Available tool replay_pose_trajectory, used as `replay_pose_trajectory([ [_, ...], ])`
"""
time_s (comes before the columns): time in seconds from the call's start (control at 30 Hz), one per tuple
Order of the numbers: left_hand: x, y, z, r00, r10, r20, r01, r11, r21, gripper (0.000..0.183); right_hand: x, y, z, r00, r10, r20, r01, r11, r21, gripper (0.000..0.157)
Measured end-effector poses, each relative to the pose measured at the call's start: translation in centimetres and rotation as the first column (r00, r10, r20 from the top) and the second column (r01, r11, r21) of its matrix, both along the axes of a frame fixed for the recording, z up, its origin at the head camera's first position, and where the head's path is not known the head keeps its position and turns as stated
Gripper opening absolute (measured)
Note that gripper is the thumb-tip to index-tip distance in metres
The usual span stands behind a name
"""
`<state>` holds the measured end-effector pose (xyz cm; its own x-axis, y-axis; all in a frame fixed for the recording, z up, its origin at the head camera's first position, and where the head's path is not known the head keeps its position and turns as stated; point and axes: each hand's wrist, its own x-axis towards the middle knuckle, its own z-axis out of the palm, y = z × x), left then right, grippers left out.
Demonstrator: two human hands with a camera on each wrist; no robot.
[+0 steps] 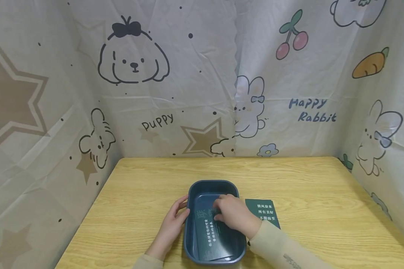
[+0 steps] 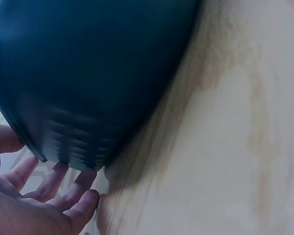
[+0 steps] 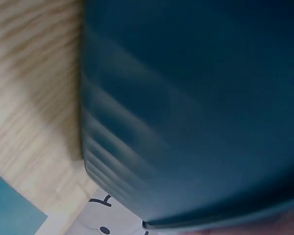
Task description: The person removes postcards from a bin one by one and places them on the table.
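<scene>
A deep, dark blue rectangular bin [image 1: 190,239] with rounded corners stands on the table. Inside it lies a dark green card [image 1: 219,239] printed with white characters, its near edge by the bin's near wall. My right hand [image 1: 233,215] reaches over the right rim into the bin, its curled fingers and thumb pinching the card's upper right part. The palm side is hidden there. Outside the left wall, my left hand [image 1: 171,226] touches the bin with extended fingers [image 2: 81,191]. In the right wrist view the bin's ribbed outer side [image 3: 186,122] fills most of the picture.
Another green card [image 1: 264,213] with white characters lies on the table right of the bin, partly covered by my right forearm. The yellow wood-grain table [image 1: 148,179] is enclosed at the back and sides by a printed cloth [image 1: 202,74].
</scene>
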<state>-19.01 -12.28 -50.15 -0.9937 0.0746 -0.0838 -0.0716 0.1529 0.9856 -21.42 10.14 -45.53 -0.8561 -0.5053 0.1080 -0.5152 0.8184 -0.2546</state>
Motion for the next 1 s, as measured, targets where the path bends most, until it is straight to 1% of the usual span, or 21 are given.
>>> replay_pose_trajectory([
  [0.17,0.02,0.04,0.06,1.0,-0.001,-0.002,0.001,1.0,-0.002,0.048,0.03,-0.31,-0.5,1.0,-0.013,-0.014,0.014,0.997,0.074,0.031],
  [0.3,0.01,0.07,0.12,1.0,0.001,0.0,-0.001,1.0,0.001,0.048,-0.13,-0.56,-0.92,0.999,-0.018,-0.026,0.021,0.993,0.115,0.035],
  [0.63,0.0,0.02,0.06,1.0,0.003,0.007,-0.003,1.0,0.009,0.048,-0.32,-0.85,-1.01,1.0,-0.019,-0.023,0.022,0.984,0.175,0.049],
  [1.0,0.01,-0.04,0.0,1.0,-0.004,0.006,0.004,1.0,0.006,0.048,-0.38,-0.82,-0.87,1.0,0.0,-0.03,0.007,0.974,0.227,0.045],
])
